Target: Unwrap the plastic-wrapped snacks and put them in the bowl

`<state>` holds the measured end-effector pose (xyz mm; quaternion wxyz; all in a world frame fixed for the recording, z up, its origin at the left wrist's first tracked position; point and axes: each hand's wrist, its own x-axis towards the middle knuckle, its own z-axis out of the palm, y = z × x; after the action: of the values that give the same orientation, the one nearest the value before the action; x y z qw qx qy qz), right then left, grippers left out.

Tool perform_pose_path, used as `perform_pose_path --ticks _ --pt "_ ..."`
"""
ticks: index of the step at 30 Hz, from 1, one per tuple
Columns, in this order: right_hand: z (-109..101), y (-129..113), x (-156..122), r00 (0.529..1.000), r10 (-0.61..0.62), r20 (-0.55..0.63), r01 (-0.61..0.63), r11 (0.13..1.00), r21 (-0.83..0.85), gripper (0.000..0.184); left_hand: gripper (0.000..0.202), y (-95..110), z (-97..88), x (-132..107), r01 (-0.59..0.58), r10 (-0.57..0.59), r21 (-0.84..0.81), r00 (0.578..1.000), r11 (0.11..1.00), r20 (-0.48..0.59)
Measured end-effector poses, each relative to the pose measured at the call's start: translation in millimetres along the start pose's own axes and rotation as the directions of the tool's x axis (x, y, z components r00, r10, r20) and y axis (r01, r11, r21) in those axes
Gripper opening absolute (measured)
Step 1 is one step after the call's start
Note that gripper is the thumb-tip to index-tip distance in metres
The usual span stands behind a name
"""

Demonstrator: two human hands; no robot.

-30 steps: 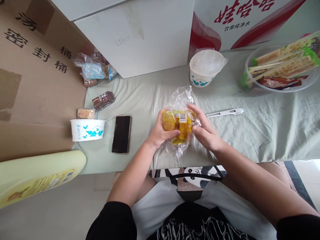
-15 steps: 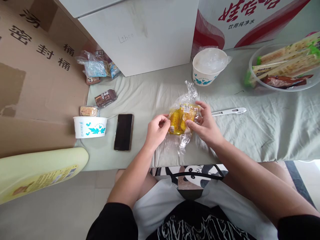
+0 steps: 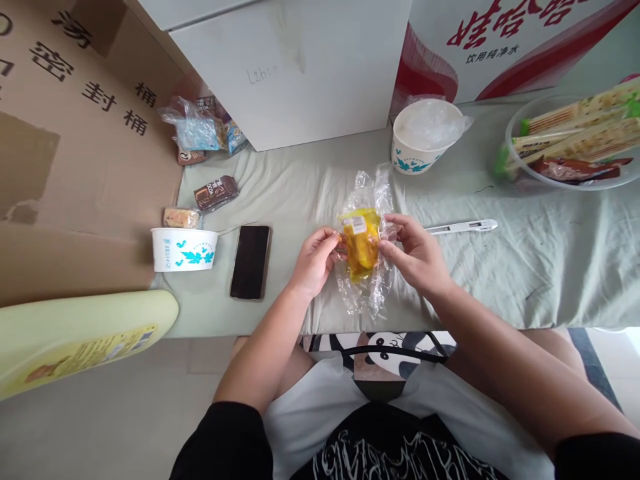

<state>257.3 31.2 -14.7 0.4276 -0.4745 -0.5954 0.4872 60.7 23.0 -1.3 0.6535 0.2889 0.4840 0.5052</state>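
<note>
Between my hands, near the table's front edge, are yellow packets (image 3: pixel 361 250) bearing a white label. Crinkled clear plastic wrapping (image 3: pixel 370 190) surrounds them and sticks out above and below. My left hand (image 3: pixel 315 260) pinches the wrapping at the left side with thumb and forefinger. From the right, my right hand (image 3: pixel 417 257) grips the wrapping's edge between thumb and fingers. A white utility knife (image 3: pixel 467 227) lies just beyond my right fingers. How many yellow packets there are I cannot tell.
A phone (image 3: pixel 251 262) and a paper bowl (image 3: pixel 185 250) are to the left, with wrapped snacks (image 3: pixel 217 193) behind. A paper cup (image 3: pixel 417 157) holding plastic stands at the back; a clear tub (image 3: pixel 513 143) of packaged food is at right. A white box (image 3: pixel 300 80) blocks the rear.
The clear wrapping has been spread wider and the yellow packets now stand more upright, their label facing up. Both hands have shifted slightly, still at the wrapping. The view has moved a little.
</note>
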Motion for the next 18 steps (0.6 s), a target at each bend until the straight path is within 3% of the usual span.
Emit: perform_pose_path --ticks 4,8,11,14,16,18 --pt "-0.4 -5.1 0.1 0.995 -0.006 -0.104 -0.004 0.996 -0.093 0.027 0.031 -3.6 2.7 0.5 -0.03 0.03 -0.035 1.0 0.999 -0.011" --pt "3.8 -3.1 1.8 0.993 0.087 -0.08 -0.09 0.995 -0.033 0.02 0.024 -9.5 -1.8 2.6 -0.164 0.164 0.005 0.984 0.986 -0.073" --pt "7.3 1.3 2.7 0.992 0.096 -0.077 -0.096 0.995 0.0 0.021 0.015 -9.4 -11.1 0.2 -0.226 0.207 0.133 0.968 0.965 0.143" --pt "10.7 3.9 3.5 0.987 0.118 -0.109 -0.115 0.993 0.032 0.022 0.04 -4.5 -19.6 -5.5 -0.36 0.209 0.357 0.894 0.862 0.397" --pt "12.6 3.8 3.8 0.983 0.123 -0.132 -0.114 0.991 0.074 0.024 0.053 -1.7 -23.3 -8.4 -0.428 0.193 0.476 0.864 0.769 0.465" --pt "13.2 2.6 3.6 0.986 0.094 -0.135 -0.073 0.986 0.146 0.024 0.055 -1.1 -25.9 -8.9 -0.457 0.207 0.561 0.868 0.69 0.452"
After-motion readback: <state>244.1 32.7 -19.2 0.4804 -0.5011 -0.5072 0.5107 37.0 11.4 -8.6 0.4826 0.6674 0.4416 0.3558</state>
